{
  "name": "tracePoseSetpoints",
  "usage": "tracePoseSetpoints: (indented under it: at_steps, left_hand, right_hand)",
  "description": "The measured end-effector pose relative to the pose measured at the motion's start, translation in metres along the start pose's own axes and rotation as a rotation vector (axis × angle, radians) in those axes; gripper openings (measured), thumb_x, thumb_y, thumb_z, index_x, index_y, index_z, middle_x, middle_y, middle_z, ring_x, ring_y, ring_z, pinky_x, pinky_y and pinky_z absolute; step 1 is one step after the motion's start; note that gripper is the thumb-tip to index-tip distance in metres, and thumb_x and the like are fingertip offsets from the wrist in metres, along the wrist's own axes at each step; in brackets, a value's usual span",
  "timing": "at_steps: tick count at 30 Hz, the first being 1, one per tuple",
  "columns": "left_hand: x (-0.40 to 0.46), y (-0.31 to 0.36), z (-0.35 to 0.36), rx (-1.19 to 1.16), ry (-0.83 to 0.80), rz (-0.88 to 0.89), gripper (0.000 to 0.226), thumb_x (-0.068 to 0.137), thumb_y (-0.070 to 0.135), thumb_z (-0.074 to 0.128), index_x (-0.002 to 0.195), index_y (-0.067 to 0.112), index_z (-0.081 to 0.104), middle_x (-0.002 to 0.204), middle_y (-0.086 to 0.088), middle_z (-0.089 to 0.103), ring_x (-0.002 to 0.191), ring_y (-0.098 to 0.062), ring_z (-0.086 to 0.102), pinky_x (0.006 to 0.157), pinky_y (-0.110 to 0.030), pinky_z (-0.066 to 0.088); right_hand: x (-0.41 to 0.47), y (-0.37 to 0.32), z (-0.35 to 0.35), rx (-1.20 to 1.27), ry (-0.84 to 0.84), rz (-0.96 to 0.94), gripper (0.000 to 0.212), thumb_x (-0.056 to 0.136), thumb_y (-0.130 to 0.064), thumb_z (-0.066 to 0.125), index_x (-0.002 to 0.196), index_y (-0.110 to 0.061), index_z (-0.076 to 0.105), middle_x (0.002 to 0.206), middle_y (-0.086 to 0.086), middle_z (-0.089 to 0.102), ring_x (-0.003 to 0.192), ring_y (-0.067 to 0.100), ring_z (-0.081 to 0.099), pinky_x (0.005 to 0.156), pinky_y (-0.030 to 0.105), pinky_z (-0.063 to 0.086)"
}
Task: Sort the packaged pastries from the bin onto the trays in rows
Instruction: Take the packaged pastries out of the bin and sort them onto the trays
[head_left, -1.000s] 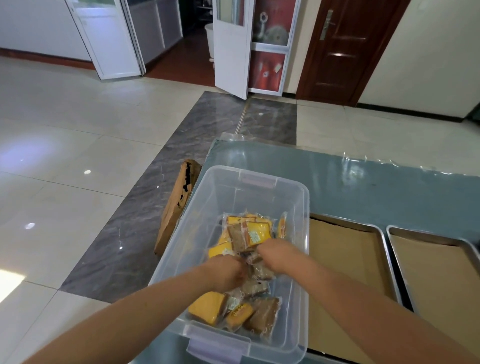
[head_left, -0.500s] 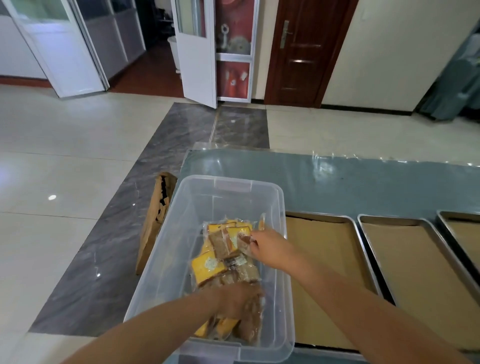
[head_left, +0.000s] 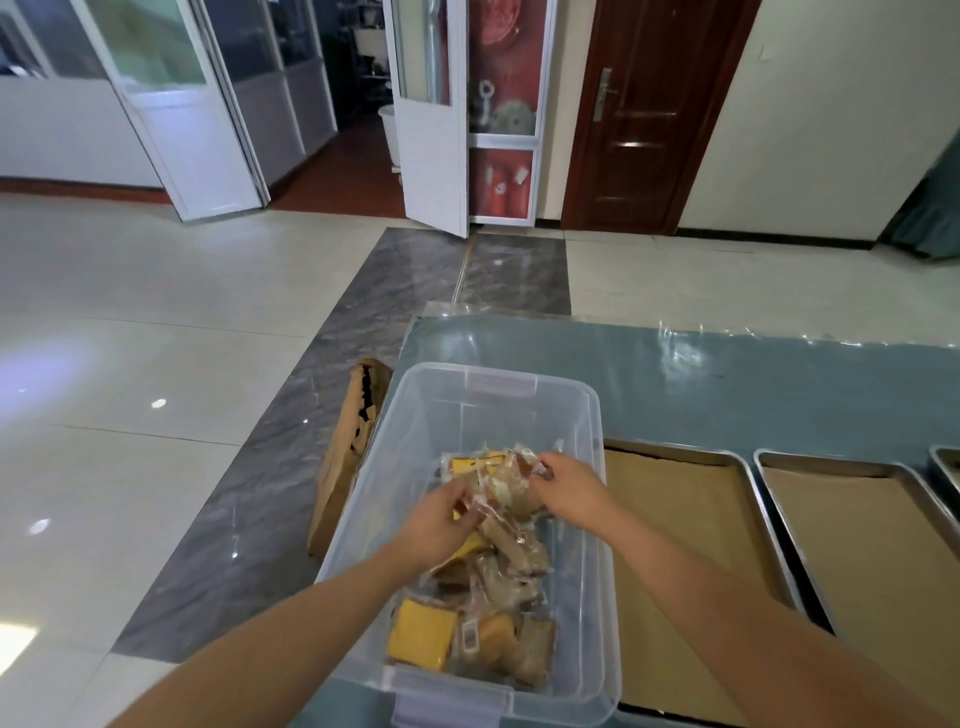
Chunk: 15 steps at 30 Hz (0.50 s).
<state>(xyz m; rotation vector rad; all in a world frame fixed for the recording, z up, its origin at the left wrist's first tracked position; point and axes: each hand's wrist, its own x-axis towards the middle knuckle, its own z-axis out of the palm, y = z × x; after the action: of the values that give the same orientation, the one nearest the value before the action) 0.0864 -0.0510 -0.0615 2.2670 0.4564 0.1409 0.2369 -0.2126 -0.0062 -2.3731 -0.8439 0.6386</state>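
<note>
Head view: in the clear bin (head_left: 498, 410), the left hand (head_left: 441, 525) and right hand (head_left: 569, 488) pinch one crinkly brown pastry packet (head_left: 511, 480). Slick film may slip or drag neighbours before reaching the bare trays (head_left: 748, 467).

The third tray (head_left: 948, 467) is cut off by the right edge. Wrapped pastries (head_left: 506, 582) blur together, labels unreadable. Fingertips of each hand are buried among the wrappers.

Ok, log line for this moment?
stage: picking | left hand: grips packet | right hand: grips brown pastry packet | bin: stocked | trays: bare paper
</note>
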Motion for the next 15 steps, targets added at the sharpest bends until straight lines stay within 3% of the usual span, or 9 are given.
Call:
tracePoseSetpoints:
  at_steps: [2, 5, 8, 11, 15]
  left_hand:
    - [0.005, 0.006, -0.009, -0.01, 0.085, -0.073, 0.016, 0.098, 0.031, 0.063, 0.087, 0.019, 0.06, 0.08, 0.003, 0.062, 0.074, -0.013, 0.058, 0.067, -0.033, 0.047]
    - [0.01, 0.014, -0.013, 0.005, 0.135, -0.133, 0.025, 0.096, 0.031, 0.062, 0.076, 0.024, 0.049, 0.068, 0.005, 0.054, 0.064, -0.012, 0.051, 0.06, -0.031, 0.04]
    - [0.009, 0.019, -0.01, 0.033, 0.159, -0.155, 0.023, 0.094, 0.028, 0.061, 0.074, 0.025, 0.049, 0.068, 0.005, 0.055, 0.064, -0.011, 0.051, 0.056, -0.024, 0.036]
    - [0.005, 0.02, -0.007, 0.024, 0.161, -0.155, 0.019, 0.093, 0.026, 0.064, 0.077, 0.023, 0.054, 0.07, 0.006, 0.057, 0.065, -0.012, 0.053, 0.054, -0.018, 0.036]
    - [-0.006, 0.019, 0.003, -0.035, 0.198, -0.128, 0.013, 0.096, 0.036, 0.065, 0.092, 0.024, 0.061, 0.086, 0.007, 0.063, 0.076, -0.011, 0.062, 0.061, -0.017, 0.042]
  right_hand:
    - [0.0, -0.003, 0.004, 0.053, -0.046, 0.006, 0.015, 0.097, -0.026, 0.052, 0.084, -0.026, 0.061, 0.081, -0.003, 0.064, 0.073, 0.01, 0.061, 0.056, 0.023, 0.042]
    - [-0.005, -0.009, 0.01, 0.157, -0.098, 0.024, 0.01, 0.097, -0.039, 0.055, 0.09, -0.036, 0.061, 0.083, -0.014, 0.066, 0.071, -0.002, 0.062, 0.054, 0.015, 0.04]
    - [-0.01, -0.01, 0.013, 0.267, -0.161, -0.034, 0.028, 0.087, -0.066, 0.062, 0.102, -0.043, 0.066, 0.1, -0.018, 0.071, 0.092, -0.002, 0.066, 0.076, 0.02, 0.05]
    - [-0.012, -0.005, 0.015, 0.138, -0.193, -0.117, 0.041, 0.082, -0.048, 0.076, 0.12, -0.036, 0.065, 0.111, -0.013, 0.072, 0.1, 0.007, 0.067, 0.09, 0.033, 0.056]
    - [-0.016, 0.0, 0.017, -0.027, -0.089, -0.123, 0.042, 0.087, -0.029, 0.07, 0.128, -0.025, 0.062, 0.115, -0.002, 0.07, 0.099, 0.016, 0.066, 0.089, 0.037, 0.056]
